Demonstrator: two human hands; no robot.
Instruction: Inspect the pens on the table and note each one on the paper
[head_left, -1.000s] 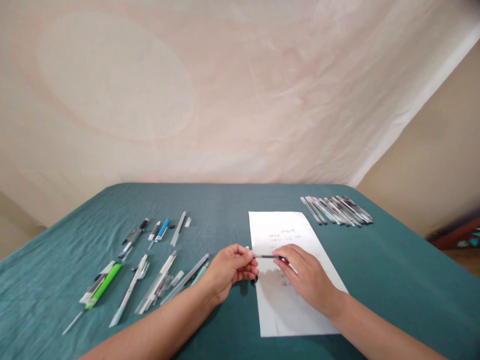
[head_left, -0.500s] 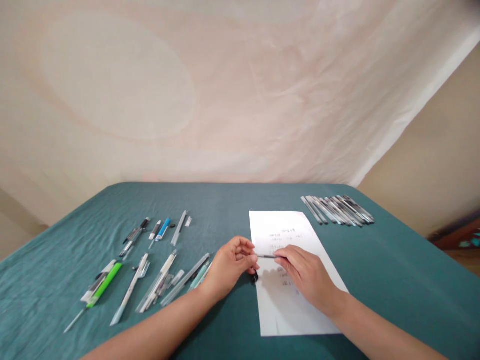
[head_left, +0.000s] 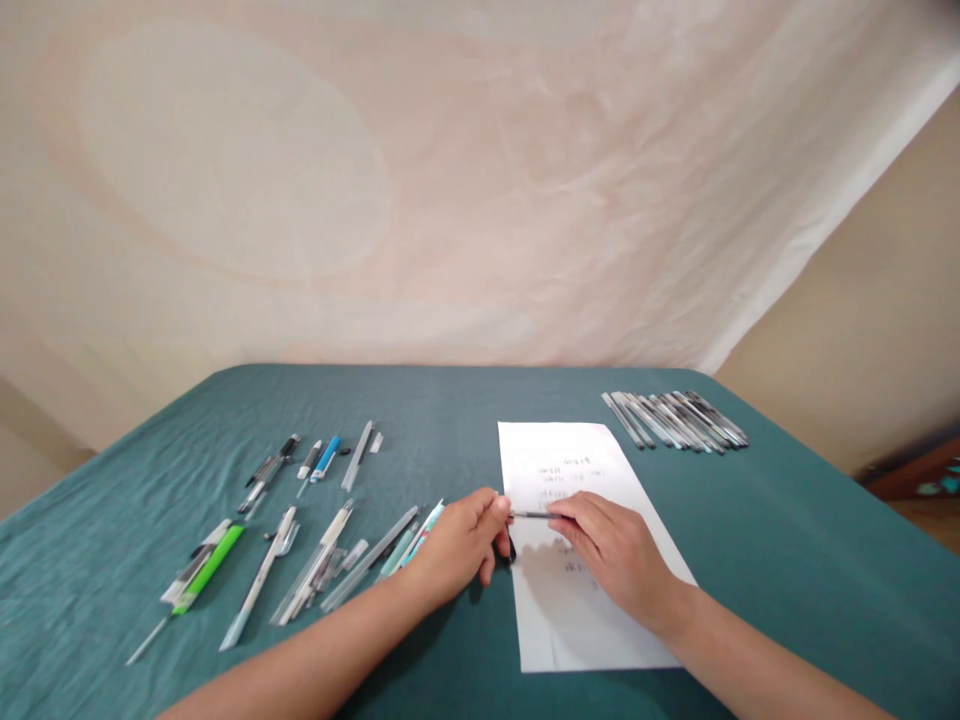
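Observation:
Over the left part of a handwritten white sheet of paper (head_left: 607, 640), a thin dark pen refill (head_left: 534, 514) runs level between my hands. The fingertips of my right hand (head_left: 619, 545) are closed around its right end. At its left end, the thumb and fingers of my left hand (head_left: 461, 545) pinch the tip. A small black piece, perhaps a pen cap (head_left: 512, 548), shows just below the left fingers at the paper's edge; whether those fingers touch it is hard to tell. My right hand covers part of the writing.
Left on the green cloth (head_left: 442, 420) lie a bright green pen barrel (head_left: 210, 570), a blue pen part (head_left: 326, 458), a white pen (head_left: 262, 580), clear tubes (head_left: 371, 560) and other pen parts. A row of several pens or refills (head_left: 675, 420) lies at the far right.
My left hand has turned, its thumb now on top at the refill's left end. More of the coloured pens beside my left wrist show. My right hand has hardly moved.

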